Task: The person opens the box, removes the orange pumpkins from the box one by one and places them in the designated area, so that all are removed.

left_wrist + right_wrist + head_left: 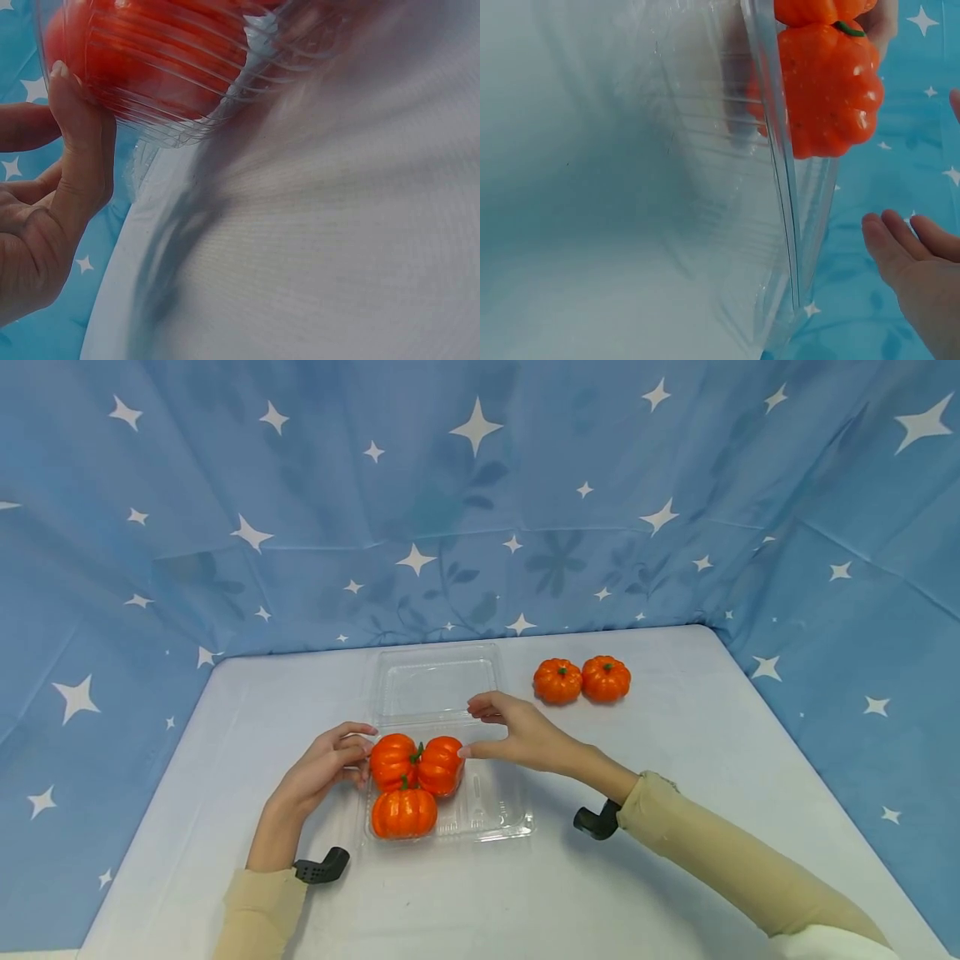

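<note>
A clear plastic clamshell container [491, 837] lies unfolded on the table, its lid [438, 681] spread flat toward the back. Three glossy orange toy pumpkins sit in the left of its base: one back left [392, 762], one back right [441, 768] and one in front [405, 814]. My left hand [326, 767] is at the container's left side; in the left wrist view a digit [79, 142] touches the clear ribbed wall. My right hand [525, 735] hovers over the base with fingers extended, its thumb beside the back-right pumpkin. The right wrist view shows that palm [922, 274] holding nothing.
Two more orange pumpkins, a left one [557, 682] and a right one [606, 679], stand side by side on the white-covered table [675, 760], right of the lid. Blue star-patterned cloth [480, 510] hangs behind and around the table.
</note>
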Motion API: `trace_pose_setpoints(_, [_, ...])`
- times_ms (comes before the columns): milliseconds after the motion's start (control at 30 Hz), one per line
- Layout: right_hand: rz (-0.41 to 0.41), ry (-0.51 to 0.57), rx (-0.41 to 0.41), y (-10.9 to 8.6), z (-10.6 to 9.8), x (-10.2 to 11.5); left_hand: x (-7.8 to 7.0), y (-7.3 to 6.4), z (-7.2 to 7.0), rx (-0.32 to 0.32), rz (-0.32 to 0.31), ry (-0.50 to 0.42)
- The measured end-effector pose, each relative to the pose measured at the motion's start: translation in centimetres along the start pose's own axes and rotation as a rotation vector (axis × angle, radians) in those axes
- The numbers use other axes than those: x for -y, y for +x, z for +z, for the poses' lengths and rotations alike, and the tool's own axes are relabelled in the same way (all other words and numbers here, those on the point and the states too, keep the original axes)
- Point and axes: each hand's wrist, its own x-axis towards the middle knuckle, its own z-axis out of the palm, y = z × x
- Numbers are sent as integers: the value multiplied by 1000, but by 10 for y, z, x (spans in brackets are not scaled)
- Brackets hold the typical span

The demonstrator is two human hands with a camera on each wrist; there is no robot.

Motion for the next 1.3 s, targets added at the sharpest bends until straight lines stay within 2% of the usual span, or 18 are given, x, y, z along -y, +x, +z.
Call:
trace_pose_setpoints(467, [17, -72, 117, 17, 16, 9, 0, 4, 1, 6, 5, 5])
trace_pose_setpoints(667, [53, -113, 170, 21, 25, 9, 1, 2, 2, 4, -3, 7])
trace_pose_setpoints(1300, [58, -185, 218, 28, 36, 6, 0, 1, -1, -7, 0, 9])
